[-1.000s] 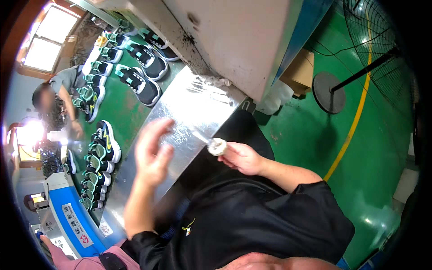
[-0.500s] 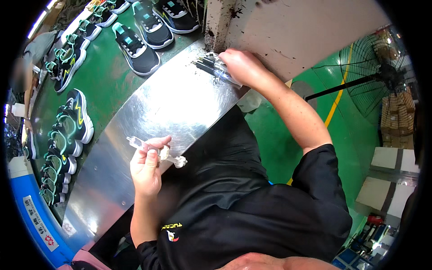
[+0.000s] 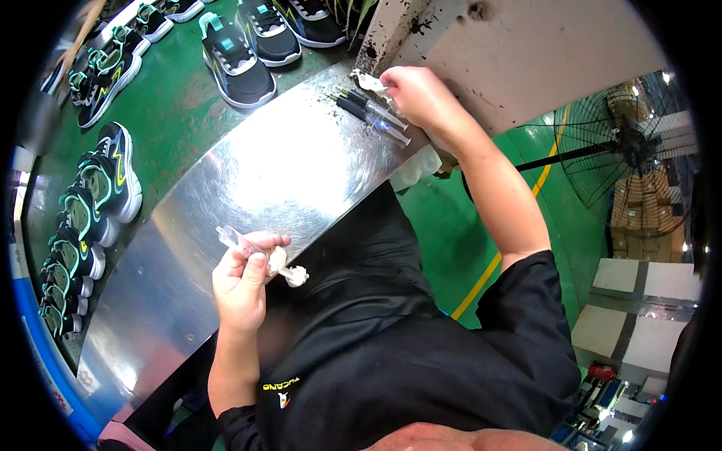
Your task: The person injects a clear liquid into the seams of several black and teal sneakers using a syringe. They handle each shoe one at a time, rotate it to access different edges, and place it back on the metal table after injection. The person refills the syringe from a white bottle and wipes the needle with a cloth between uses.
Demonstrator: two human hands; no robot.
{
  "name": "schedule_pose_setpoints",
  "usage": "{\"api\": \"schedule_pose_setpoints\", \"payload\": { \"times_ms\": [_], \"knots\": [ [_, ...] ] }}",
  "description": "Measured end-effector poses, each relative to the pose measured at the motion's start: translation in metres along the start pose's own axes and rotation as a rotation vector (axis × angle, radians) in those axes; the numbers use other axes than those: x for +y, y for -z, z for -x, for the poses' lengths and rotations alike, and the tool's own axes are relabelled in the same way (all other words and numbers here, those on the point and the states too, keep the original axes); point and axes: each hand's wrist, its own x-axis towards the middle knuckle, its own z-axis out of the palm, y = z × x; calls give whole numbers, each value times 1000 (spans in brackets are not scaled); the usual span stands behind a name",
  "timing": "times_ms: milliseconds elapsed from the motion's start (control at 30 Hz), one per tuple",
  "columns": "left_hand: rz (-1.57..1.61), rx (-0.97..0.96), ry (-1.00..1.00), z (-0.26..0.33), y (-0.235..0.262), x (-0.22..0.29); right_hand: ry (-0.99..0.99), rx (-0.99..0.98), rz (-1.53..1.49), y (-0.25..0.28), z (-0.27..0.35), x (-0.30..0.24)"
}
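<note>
Near the metal sheet's front edge, my left hand [image 3: 242, 282] is closed round a clear plastic syringe-like tube [image 3: 233, 239]. A white crumpled wad [image 3: 277, 260] and a short white piece with a wadded end [image 3: 295, 276] stick out beside its fingers. Over the far right end of the sheet, my right hand [image 3: 412, 89] pinches a white crumpled cloth or tissue [image 3: 368, 81] near the base of a stained pale panel. Just below that hand, several slim clear tubes with black ends [image 3: 368, 118] lie side by side on the metal.
The shiny metal sheet [image 3: 263, 161] borders a green belt or tabletop [image 3: 177, 98] bearing black sneakers with mint linings [image 3: 239, 64]. A stained pale panel [image 3: 511, 45] rises at the right end. On the green floor stands a large fan [image 3: 632, 143]; stacked cartons [image 3: 639, 293] are beyond.
My right hand has lifted slightly off the black-ended tubes and now pinches the white crumpled piece, leaving the tubes uncovered. My left hand keeps its hold. The whole view has shifted slightly.
</note>
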Motion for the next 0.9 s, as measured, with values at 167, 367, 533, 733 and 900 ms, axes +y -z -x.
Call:
{"api": "schedule_pose_setpoints", "payload": {
  "times_ms": [167, 367, 533, 733, 900],
  "knots": [
    [-62, -68, 102, 1, -29, 11, -218, -299, -1092, 35, 51, -41],
    [-155, -248, 126, -8, -63, 20, -62, -303, -1364, 20, 103, -87],
    [-354, -245, 96, -3, -60, 12, 144, -204, -1086, 13, 121, -96],
    [-374, -219, 41, -1, -56, 2, 314, -150, -1005, 5, 127, -100],
    [-399, -262, 86, 4, -53, 0, 337, -239, -1279, -8, 125, -98]
  ]
}}
